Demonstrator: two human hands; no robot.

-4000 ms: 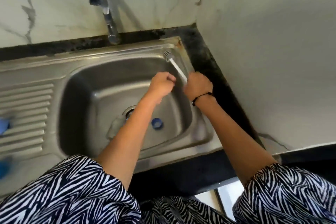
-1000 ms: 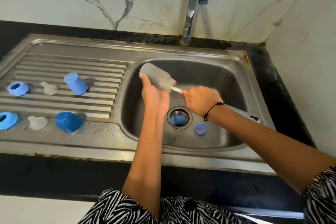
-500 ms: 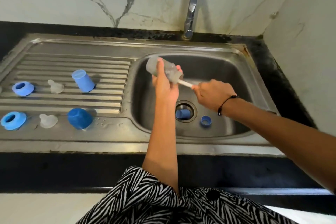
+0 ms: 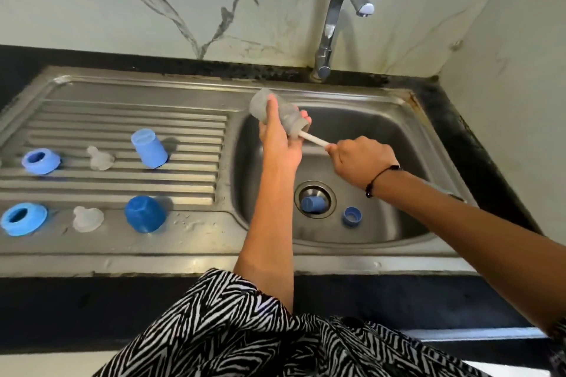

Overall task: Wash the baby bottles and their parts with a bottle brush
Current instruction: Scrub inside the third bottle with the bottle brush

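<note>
Since half a second ago, little has shifted: the translucent frosted plastic baby bottle (image 4: pixel 283 115) has tilted slightly further over the left edge of the stainless steel sink basin (image 4: pixel 407 144), and the white stem of the bottle brush (image 4: pixel 314 139) shows a bit more outside the bottle mouth. Both hands are clamped: the left hand (image 4: pixel 280 144) wraps the bottle body from below, fingers curled round it, while the right hand (image 4: pixel 360 161) grips the brush handle, its head hidden inside the bottle.

By its look the bottle is light, stiff and thin-walled, and probably slick when wet; a hold round its mid-body, as now, seems best, leaving the neck free for the brush. Whether water or suds sit inside cannot be told.

In the basin a small blue cap (image 4: pixel 311 203) lies in the drain opening, and a blue ring-shaped piece (image 4: pixel 352 216) lies just beside the drain. On the ribbed draining desk (image 4: pixel 92 187) stand two blue screw collars (image 4: pixel 41 161) (image 4: pixel 23 219), two clear silicone teats (image 4: pixel 99 158) (image 4: pixel 87 219), and two upturned blue caps (image 4: pixel 149 147) (image 4: pixel 144 214), well apart from the hands. No water is seen running from the chrome tap (image 4: pixel 332 24).
</note>
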